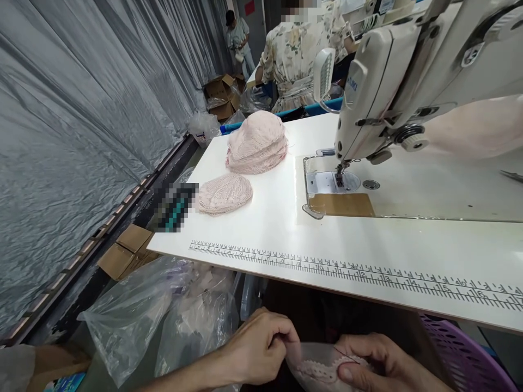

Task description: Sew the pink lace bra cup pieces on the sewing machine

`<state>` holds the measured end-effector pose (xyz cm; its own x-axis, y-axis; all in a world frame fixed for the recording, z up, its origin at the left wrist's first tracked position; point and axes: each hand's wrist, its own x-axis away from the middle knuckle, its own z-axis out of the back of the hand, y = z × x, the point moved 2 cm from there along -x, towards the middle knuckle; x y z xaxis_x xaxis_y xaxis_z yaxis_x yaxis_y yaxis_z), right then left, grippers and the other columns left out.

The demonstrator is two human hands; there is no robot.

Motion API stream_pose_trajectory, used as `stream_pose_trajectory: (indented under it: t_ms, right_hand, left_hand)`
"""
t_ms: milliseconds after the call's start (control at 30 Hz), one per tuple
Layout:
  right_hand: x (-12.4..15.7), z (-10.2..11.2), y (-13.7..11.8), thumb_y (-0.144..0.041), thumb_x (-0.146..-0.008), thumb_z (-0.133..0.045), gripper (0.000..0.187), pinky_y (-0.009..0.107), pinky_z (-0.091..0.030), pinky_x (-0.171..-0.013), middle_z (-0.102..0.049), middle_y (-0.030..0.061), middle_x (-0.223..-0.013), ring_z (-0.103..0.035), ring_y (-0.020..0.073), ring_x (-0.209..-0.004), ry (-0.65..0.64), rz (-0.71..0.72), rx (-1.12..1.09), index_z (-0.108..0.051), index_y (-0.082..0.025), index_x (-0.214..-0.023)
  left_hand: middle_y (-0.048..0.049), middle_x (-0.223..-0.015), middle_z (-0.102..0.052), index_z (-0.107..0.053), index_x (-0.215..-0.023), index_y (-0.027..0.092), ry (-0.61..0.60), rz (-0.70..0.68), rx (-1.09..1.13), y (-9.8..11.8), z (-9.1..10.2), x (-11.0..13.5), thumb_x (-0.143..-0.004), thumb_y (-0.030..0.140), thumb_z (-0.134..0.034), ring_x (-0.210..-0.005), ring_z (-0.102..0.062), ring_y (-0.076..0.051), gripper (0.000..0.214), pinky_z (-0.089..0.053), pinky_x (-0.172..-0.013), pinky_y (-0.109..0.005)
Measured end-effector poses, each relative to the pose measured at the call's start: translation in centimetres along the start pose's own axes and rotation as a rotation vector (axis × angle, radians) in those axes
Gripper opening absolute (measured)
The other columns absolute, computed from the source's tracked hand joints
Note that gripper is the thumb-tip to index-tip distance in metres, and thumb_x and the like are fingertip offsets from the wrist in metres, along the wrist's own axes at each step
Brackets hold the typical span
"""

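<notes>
Below the table's front edge, both hands hold a sheer, pale pink lace piece [316,373] with a scalloped trim. My left hand [261,345] is closed, its fingers curled and pinching the piece's left edge. Thumb on top, my right hand [378,362] grips the other side, where a dark red thread or seam line shows. On the white sewing table [269,228] lies a stack of pale pink lace cups [257,142]. Nearer to me, a flatter lace cup pile [225,194] rests at the table's left side.
A white sewing machine [368,92] stands on the right of the table, its needle over a metal plate. A printed ruler [355,272] runs along the front edge. Plastic bags [134,316] and a cardboard box [126,251] lie left; a purple basket [469,354] sits lower right. People work behind.
</notes>
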<state>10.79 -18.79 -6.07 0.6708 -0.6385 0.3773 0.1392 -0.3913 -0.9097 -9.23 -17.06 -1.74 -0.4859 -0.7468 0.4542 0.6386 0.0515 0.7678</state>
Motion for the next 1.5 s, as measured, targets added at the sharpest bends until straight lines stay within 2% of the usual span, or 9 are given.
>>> stream_pose_trajectory:
  t_ms: [100, 233, 367, 467, 667, 933, 1133, 1267, 1500]
  right_hand:
    - [0.1, 0.3, 0.1, -0.058, -0.079, -0.057, 0.041, 0.022, -0.033, -0.06, -0.048, -0.0022, -0.065, -0.041, 0.0123, -0.064, 0.02, 0.017, 0.038, -0.063, -0.018, -0.071]
    - [0.5, 1.0, 0.2, -0.059, -0.079, -0.057, 0.042, 0.023, -0.036, -0.063, -0.052, -0.0013, -0.065, -0.045, 0.0137, -0.065, 0.052, 0.015, 0.014, -0.064, -0.019, -0.07]
    - [0.6, 1.6, 0.6, -0.059, -0.078, -0.059, 0.041, 0.023, -0.036, -0.062, -0.053, -0.0012, -0.066, -0.046, 0.0131, -0.065, 0.0, -0.001, 0.009, -0.066, -0.019, -0.072]
    - [0.2, 1.3, 0.9, -0.059, -0.073, -0.064, 0.043, 0.021, -0.027, -0.053, -0.045, -0.0034, -0.06, -0.037, 0.0095, -0.057, -0.076, 0.001, -0.019, -0.067, -0.017, -0.072]
    - [-0.7, 0.1, 0.3, -0.051, -0.069, -0.072, 0.036, 0.02, -0.03, -0.053, -0.05, -0.0025, -0.057, -0.041, 0.0089, -0.057, -0.087, -0.013, -0.052, -0.071, -0.015, -0.069]
    - [0.2, 1.4, 0.9, -0.059, -0.069, -0.067, 0.04, 0.023, -0.034, -0.058, -0.053, -0.0014, -0.06, -0.044, 0.0126, -0.061, -0.021, -0.122, 0.069, -0.07, -0.019, -0.066]
    - [0.2, 1.7, 1.6, -0.06, -0.073, -0.062, 0.039, 0.025, -0.04, -0.062, -0.057, 0.0, -0.061, -0.049, 0.0146, -0.06, -0.038, -0.103, 0.104, -0.07, -0.022, -0.066]
    - [0.3, 1.7, 1.0, -0.062, -0.072, -0.062, 0.042, 0.026, -0.039, -0.06, -0.058, 0.0006, -0.06, -0.05, 0.0153, -0.06, -0.039, -0.112, 0.147, -0.069, -0.021, -0.064]
    - [0.2, 1.9, 1.9, -0.059, -0.078, -0.059, 0.04, 0.026, -0.036, -0.058, -0.055, -0.001, -0.059, -0.048, 0.0144, -0.059, -0.039, -0.048, 0.195, -0.067, -0.023, -0.065]
  left_hand:
    - [0.0, -0.069, -0.064, -0.07, -0.077, 0.015, -0.066, 0.025, 0.143, 0.2, 0.0, -0.2, -0.07, 0.004, -0.042, -0.065, -0.057, -0.012, 0.031, -0.042, -0.063, -0.02]
    - [0.0015, -0.069, -0.057, -0.07, -0.102, 0.017, -0.178, 0.031, 0.269, 0.1, 0.1, -0.2, -0.073, 0.028, -0.065, -0.06, -0.048, -0.01, 0.032, -0.035, -0.054, -0.018]
    - [0.0036, -0.061, -0.05, -0.075, -0.08, 0.017, -0.223, -0.021, 0.303, -0.5, -0.3, -0.3, -0.07, 0.035, -0.072, -0.056, -0.042, -0.007, 0.02, -0.032, -0.052, -0.017]
    - [0.0002, -0.073, -0.058, -0.075, -0.077, 0.018, -0.205, -0.092, 0.346, -0.5, -0.6, -0.5, -0.072, 0.033, -0.071, -0.065, -0.051, -0.009, 0.016, -0.038, -0.06, -0.018]
    - [-0.0006, -0.067, -0.065, -0.075, -0.083, 0.018, -0.327, 0.148, 0.503, -0.6, -0.7, -0.3, -0.067, 0.045, -0.074, -0.064, -0.059, -0.012, 0.032, -0.048, -0.067, -0.022]
    - [-0.0005, -0.074, -0.07, -0.075, -0.089, 0.02, -0.345, 0.187, 0.498, -1.8, 0.2, 0.1, -0.065, 0.045, -0.077, -0.073, -0.066, -0.015, 0.034, -0.051, -0.075, -0.025]
    - [0.0013, -0.078, -0.071, -0.074, -0.094, 0.023, -0.363, 0.162, 0.56, -2.0, 0.1, 0.0, -0.07, 0.037, -0.074, -0.08, -0.067, -0.016, 0.028, -0.051, -0.078, -0.025]
    - [0.001, -0.078, -0.072, -0.073, -0.095, 0.021, -0.324, 0.135, 0.547, -1.9, 0.1, 0.1, -0.07, 0.029, -0.074, -0.08, -0.067, -0.016, 0.027, -0.051, -0.077, -0.024]
    - [0.0013, -0.079, -0.072, -0.073, -0.095, 0.02, -0.31, 0.092, 0.577, -2.3, -0.1, 0.4, -0.069, 0.026, -0.074, -0.082, -0.067, -0.017, 0.026, -0.051, -0.077, -0.025]
